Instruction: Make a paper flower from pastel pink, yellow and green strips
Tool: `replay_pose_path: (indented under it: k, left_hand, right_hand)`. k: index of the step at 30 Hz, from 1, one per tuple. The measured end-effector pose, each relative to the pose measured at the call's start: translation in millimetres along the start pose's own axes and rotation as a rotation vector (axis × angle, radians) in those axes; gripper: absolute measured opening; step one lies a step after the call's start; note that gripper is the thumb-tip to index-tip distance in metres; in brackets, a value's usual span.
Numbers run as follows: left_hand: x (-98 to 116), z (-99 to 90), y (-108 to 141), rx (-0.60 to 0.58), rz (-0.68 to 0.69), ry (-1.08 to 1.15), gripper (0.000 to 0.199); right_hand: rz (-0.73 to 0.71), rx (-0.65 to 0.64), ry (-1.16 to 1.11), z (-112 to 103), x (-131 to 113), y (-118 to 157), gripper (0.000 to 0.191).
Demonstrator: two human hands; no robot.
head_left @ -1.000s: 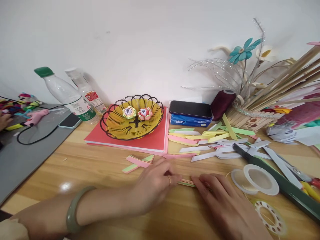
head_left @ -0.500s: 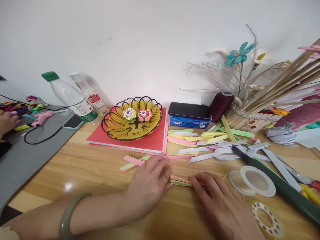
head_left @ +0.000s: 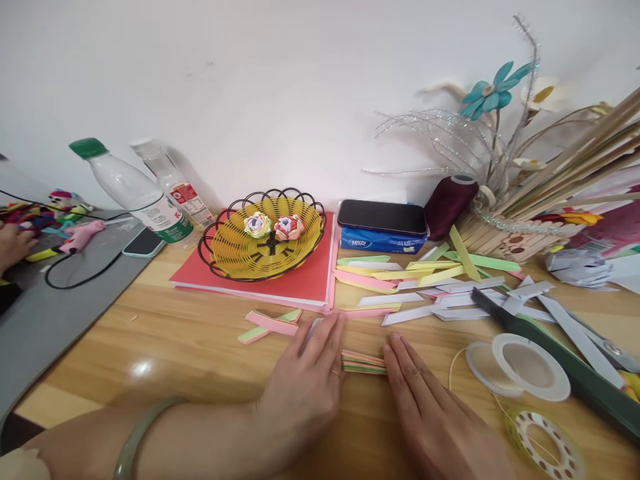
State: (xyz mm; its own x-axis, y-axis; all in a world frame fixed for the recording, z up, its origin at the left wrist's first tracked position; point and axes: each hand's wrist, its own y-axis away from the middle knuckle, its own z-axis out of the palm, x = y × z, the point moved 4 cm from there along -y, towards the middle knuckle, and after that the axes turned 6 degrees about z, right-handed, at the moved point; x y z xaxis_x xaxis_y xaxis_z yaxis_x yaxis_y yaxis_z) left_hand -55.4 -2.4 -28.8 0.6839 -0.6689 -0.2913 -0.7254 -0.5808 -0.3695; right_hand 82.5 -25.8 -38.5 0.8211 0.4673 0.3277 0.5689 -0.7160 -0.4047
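Observation:
A small stack of coloured paper strips lies on the wooden table between my two hands. My left hand is at its left end, fingers pressed together around a whitish piece that shows only in part. My right hand rests at the stack's right end, its fingers stretched out side by side and touching the end. Pink and green strips lie crossed just beyond my left hand. Many loose folded strips are spread behind the stack, to the right.
A yellow basket holding two paper flowers sits on red paper. Behind are bottles, a phone on a blue pack and dark thread. Spools and a green-handled tool lie right. Another person's hand is far left.
The fingers of my right hand have straightened and lie flatter against the stack's end. My left fingers have come closer together and extended forward. The view has shifted slightly.

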Motion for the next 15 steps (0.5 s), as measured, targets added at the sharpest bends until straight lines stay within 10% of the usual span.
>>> replay_pose_path:
  k: [15]
  left_hand:
    - [-8.7,-13.1,-7.1,0.043,-0.009,0.188,0.044]
  right_hand:
    - [-0.016,0.023,0.017,-2.7,-3.0,-0.6,0.043]
